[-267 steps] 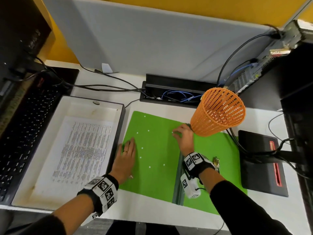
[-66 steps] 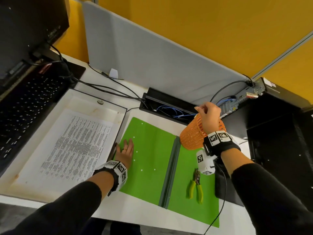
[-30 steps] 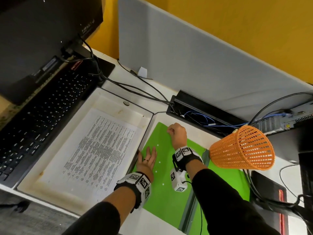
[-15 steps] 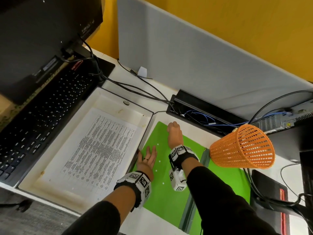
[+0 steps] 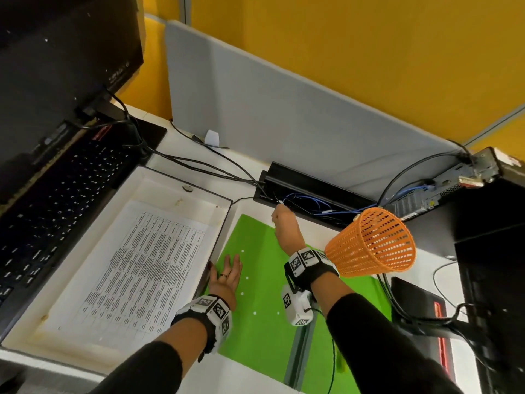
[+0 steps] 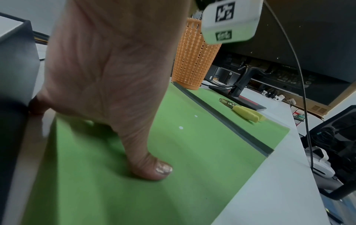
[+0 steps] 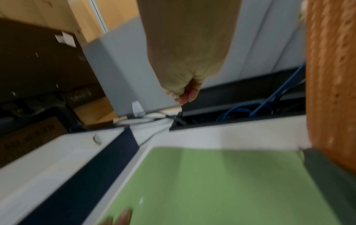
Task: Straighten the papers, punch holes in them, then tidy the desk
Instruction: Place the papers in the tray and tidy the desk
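Observation:
A stack of printed papers (image 5: pixel 142 263) lies in a white tray (image 5: pixel 176 180) on the left. Beside it is an open green folder (image 5: pixel 264 331) with a grey spine (image 5: pixel 298 356) and small white paper dots (image 5: pixel 246 278) scattered on it. My left hand (image 5: pixel 227 275) presses flat on the folder's left edge. My right hand (image 5: pixel 282 220) hovers over the folder's far corner, its fingers pinched together (image 7: pixel 185 94) with a tiny white bit at the tips. The yellow-handled hole punch (image 6: pixel 244 111) lies on the folder's right half. An orange mesh basket (image 5: pixel 372 243) stands at the spine's far end.
A black keyboard (image 5: pixel 51 206) and a monitor sit at the far left. An open black cable box (image 5: pixel 312 183) with blue wires runs behind the folder, under a grey partition. On the right are a black stand base (image 5: pixel 412 302), cables and a computer case.
My right hand has lifted off the folder's far corner and moved farther away, toward the cable box, with its fingers still pinched. The left hand has stayed flat in place.

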Demonstrator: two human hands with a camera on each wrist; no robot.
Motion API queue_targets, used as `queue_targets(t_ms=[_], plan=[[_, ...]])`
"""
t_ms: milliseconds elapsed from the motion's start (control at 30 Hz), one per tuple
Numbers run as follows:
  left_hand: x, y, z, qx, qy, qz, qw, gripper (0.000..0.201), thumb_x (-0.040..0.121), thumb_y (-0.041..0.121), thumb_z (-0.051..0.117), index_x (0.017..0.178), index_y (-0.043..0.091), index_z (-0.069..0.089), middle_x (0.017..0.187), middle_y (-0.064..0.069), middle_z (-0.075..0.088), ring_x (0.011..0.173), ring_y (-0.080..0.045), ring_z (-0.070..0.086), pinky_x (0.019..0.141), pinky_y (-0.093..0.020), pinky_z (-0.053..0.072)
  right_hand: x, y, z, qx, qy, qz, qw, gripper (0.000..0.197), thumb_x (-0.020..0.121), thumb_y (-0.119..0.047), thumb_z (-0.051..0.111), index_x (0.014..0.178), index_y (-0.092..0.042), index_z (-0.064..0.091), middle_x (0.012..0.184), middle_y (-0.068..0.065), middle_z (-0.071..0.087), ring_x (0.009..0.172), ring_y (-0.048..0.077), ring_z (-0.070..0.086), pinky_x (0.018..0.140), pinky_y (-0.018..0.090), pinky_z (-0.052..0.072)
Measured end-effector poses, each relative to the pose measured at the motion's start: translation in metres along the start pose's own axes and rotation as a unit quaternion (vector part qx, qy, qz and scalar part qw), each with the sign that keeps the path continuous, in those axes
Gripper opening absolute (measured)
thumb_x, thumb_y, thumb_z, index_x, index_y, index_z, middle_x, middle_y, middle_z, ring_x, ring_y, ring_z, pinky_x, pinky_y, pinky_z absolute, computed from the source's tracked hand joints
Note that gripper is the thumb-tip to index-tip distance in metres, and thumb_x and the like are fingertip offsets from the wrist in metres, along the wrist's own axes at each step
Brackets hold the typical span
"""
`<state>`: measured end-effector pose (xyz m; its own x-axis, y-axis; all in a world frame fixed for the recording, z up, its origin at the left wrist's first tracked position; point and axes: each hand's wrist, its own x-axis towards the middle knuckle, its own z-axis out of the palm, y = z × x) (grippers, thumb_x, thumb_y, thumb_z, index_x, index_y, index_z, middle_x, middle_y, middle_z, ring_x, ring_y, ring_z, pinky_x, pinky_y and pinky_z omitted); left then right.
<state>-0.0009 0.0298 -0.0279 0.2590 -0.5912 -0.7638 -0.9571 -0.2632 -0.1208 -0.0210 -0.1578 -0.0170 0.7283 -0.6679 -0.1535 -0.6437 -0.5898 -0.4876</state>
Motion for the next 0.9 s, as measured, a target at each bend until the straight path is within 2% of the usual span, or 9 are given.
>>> queue_targets(t_ms=[100, 267, 333, 433, 500, 600, 667, 800, 900], plan=[[-0.002, -0.001, 0.000, 0.017, 0.001, -0.010, 1.000, 0.097, 0.094, 0.031, 0.053, 0.147, 0.003, -0.022, 0.152, -0.018, -0.031, 0.144, -0.035, -0.017, 0.116, -0.056, 0.010, -0.003, 0.001, -0.051, 0.044, 0.056, -0.026, 0.997, 0.031, 0.076, 0.017, 0.039, 0.076, -0.013, 0.046, 0.076, 0.016, 0.055, 0.064, 0.027, 0.049, 0.058, 0.042, 0.043], [0.002, 0.004, 0.005, 0.000, 0.027, -0.022, 0.999, 0.084, 0.098, 0.024, 0.043, 0.147, 0.001, -0.020, 0.153, -0.018, -0.028, 0.144, -0.036, -0.016, 0.115, -0.056, 0.011, -0.031, 0.034, -0.146, 0.052, 0.155, -0.019, 0.986, 0.015, 0.081, 0.010, 0.050, 0.080, -0.005, 0.050, 0.070, 0.019, 0.056, 0.060, 0.024, 0.048, 0.052, 0.020, 0.037], [0.002, 0.005, 0.007, 0.009, 0.036, -0.022, 0.999, 0.084, 0.098, 0.026, 0.043, 0.147, 0.000, -0.020, 0.153, -0.019, -0.027, 0.144, -0.037, -0.014, 0.115, -0.056, 0.013, -0.048, 0.053, -0.167, 0.026, 0.175, -0.013, 0.984, 0.011, 0.083, 0.009, 0.050, 0.082, -0.002, 0.049, 0.073, 0.018, 0.058, 0.063, 0.025, 0.052, 0.054, 0.025, 0.039], [0.002, 0.006, 0.008, 0.029, 0.048, -0.025, 0.998, 0.084, 0.099, 0.030, 0.042, 0.147, -0.002, -0.019, 0.153, -0.022, -0.025, 0.144, -0.039, -0.010, 0.115, -0.056, 0.014, -0.069, 0.085, -0.180, -0.022, 0.185, 0.020, 0.982, 0.019, 0.081, 0.008, 0.052, 0.079, -0.010, 0.046, 0.075, 0.010, 0.057, 0.069, 0.024, 0.054, 0.060, 0.033, 0.042], [0.001, 0.008, 0.009, 0.031, 0.062, -0.031, 0.997, 0.081, 0.100, 0.030, 0.039, 0.147, -0.003, -0.018, 0.153, -0.023, -0.023, 0.144, -0.039, -0.008, 0.115, -0.056, 0.014, -0.075, 0.098, -0.181, -0.045, 0.183, 0.056, 0.980, 0.020, 0.078, 0.006, 0.055, 0.076, -0.011, 0.046, 0.077, 0.014, 0.060, 0.072, 0.028, 0.057, 0.064, 0.040, 0.049], [0.002, 0.011, 0.013, 0.000, 0.085, -0.032, 0.996, 0.070, 0.102, 0.024, 0.031, 0.148, -0.004, -0.014, 0.155, -0.023, -0.019, 0.145, -0.038, -0.006, 0.116, -0.053, 0.012, -0.077, 0.105, -0.179, -0.049, 0.185, 0.103, 0.976, 0.020, 0.074, 0.009, 0.058, 0.073, -0.007, 0.047, 0.073, 0.016, 0.061, 0.066, 0.026, 0.056, 0.059, 0.030, 0.046], [0.003, 0.012, 0.016, 0.006, 0.096, -0.040, 0.995, 0.068, 0.102, 0.022, 0.029, 0.148, -0.004, -0.013, 0.155, -0.024, -0.018, 0.145, -0.038, -0.005, 0.117, -0.052, 0.012, -0.077, 0.105, -0.178, -0.041, 0.198, 0.118, 0.972, 0.026, 0.070, 0.013, 0.057, 0.069, -0.011, 0.046, 0.068, 0.012, 0.057, 0.061, 0.023, 0.052, 0.056, 0.022, 0.042], [0.003, 0.011, 0.017, 0.040, 0.103, -0.036, 0.993, 0.072, 0.101, 0.025, 0.032, 0.148, -0.005, -0.014, 0.154, -0.026, -0.018, 0.144, -0.041, -0.004, 0.116, -0.052, 0.014, -0.075, 0.108, -0.176, -0.031, 0.214, 0.145, 0.965, 0.042, 0.067, 0.019, 0.058, 0.061, -0.021, 0.043, 0.067, 0.013, 0.059, 0.062, 0.021, 0.056, 0.065, 0.032, 0.051], [0.000, 0.010, 0.016, 0.054, 0.097, -0.030, 0.993, 0.084, 0.098, 0.031, 0.044, 0.149, -0.004, -0.013, 0.153, -0.027, -0.019, 0.144, -0.041, -0.003, 0.116, -0.051, 0.014, -0.077, 0.106, -0.175, -0.034, 0.207, 0.149, 0.966, 0.031, 0.071, 0.019, 0.053, 0.067, -0.012, 0.053, 0.070, 0.018, 0.066, 0.064, 0.022, 0.061, 0.072, 0.034, 0.055]])
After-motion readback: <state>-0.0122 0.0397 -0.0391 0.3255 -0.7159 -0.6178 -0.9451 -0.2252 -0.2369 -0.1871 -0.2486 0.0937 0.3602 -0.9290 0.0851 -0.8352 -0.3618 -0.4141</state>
